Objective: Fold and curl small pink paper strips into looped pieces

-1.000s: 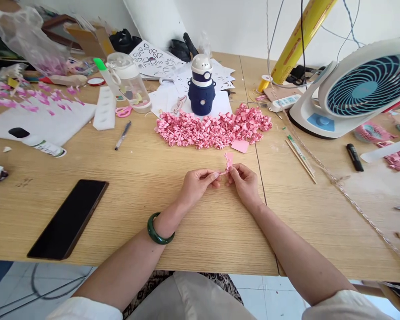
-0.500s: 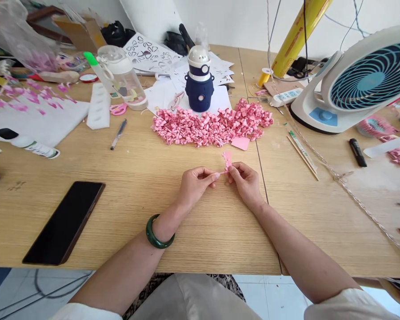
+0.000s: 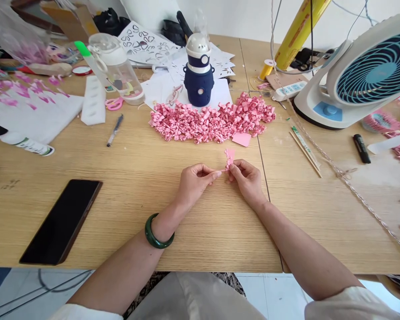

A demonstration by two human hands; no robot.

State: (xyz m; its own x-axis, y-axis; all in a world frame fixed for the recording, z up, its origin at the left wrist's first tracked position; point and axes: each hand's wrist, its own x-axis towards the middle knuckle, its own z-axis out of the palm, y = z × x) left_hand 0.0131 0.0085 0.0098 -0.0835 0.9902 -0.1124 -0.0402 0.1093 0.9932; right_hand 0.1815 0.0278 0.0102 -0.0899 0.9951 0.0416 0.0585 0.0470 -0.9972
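Between the thumb and fingers of my right hand [image 3: 248,180] is a small pink foam piece [image 3: 231,155], with little curled bits along its left edge. My left hand [image 3: 197,180] pinches the end of a thin pink strip [image 3: 223,170] that runs across to the right fingertips. Both hands are just above the table, close together. Beyond them lies a long heap of curled pink pieces [image 3: 200,124], with a flat pink square [image 3: 242,139] at its front edge. A green bangle [image 3: 150,231] circles my left wrist.
A dark phone [image 3: 62,222] lies at the left. Behind the heap stands a blue bottle [image 3: 199,84]. On the right are a fan [image 3: 330,102], wooden sticks [image 3: 306,153], a black marker [image 3: 362,149] and a twisted cord [image 3: 363,200]. A pen [image 3: 115,130] and pink scissors [image 3: 114,103] lie left.
The camera view has shifted slightly. Both hands keep the same pinch on the pink piece and strip, with hardly any movement.
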